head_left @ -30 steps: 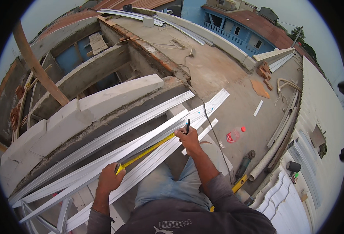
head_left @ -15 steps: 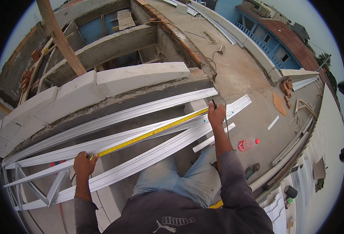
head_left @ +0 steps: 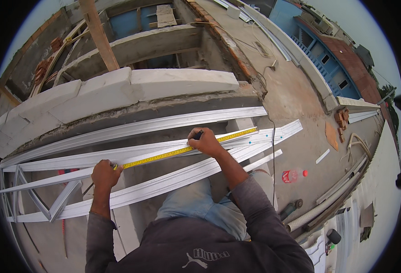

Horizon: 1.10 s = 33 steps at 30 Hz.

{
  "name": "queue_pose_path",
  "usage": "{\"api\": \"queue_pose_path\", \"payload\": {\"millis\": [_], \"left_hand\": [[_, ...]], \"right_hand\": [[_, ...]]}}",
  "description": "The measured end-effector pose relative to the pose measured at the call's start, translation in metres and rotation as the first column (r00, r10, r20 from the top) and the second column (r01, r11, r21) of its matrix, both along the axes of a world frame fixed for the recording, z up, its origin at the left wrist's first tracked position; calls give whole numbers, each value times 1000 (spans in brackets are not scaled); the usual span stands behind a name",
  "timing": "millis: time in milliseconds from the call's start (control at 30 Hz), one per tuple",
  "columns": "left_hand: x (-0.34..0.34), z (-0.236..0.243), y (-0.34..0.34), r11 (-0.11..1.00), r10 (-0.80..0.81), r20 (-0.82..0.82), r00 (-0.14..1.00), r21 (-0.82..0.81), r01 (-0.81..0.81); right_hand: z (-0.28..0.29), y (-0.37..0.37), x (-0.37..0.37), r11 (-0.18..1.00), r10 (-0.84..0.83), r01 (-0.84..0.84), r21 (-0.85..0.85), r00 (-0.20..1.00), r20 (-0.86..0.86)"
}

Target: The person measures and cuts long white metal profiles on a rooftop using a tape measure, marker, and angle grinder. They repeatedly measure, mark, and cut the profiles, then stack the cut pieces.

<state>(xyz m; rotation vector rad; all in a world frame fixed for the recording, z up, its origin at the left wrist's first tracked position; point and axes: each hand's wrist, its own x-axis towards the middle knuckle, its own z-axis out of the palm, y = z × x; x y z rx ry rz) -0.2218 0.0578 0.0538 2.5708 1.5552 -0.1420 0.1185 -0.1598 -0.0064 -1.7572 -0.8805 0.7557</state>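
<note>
Left hand [head_left: 105, 174], left of centre, clamped on tape measure [head_left: 157, 157]; right hand [head_left: 206, 143], centre, around pen [head_left: 198, 134]. Loosened grip might let tape slip.

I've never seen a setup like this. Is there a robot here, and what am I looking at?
No robot: these are a person's own bare hands. The view looks down from a camera worn on the head; its wide fisheye lens makes straight edges bend. The left hand grips a tape measure, whose yellow blade stretches out to the right. The right hand is on the blade partway along and also holds a black marker. Around them lie long silver metal channels. Off to the right, on the concrete floor, are a red-capped plastic bottle and an angle grinder.
</note>
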Motion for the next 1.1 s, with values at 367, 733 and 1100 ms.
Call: {"api": "queue_pose_path", "payload": {"millis": [367,733,1100], "left_hand": [[1,-12,0,999,23,37,999,24,-24],[-1,-16,-1,999,10,48,999,49,-13],[4,-11,-1,999,37,2,999,12,-37]], "right_hand": [[-20,24,-20,999,-25,28,-19,989,147],[-28,22,-20,995,-93,87,38,977,191],[-28,21,-16,993,-115,110,34,974,193]]}}
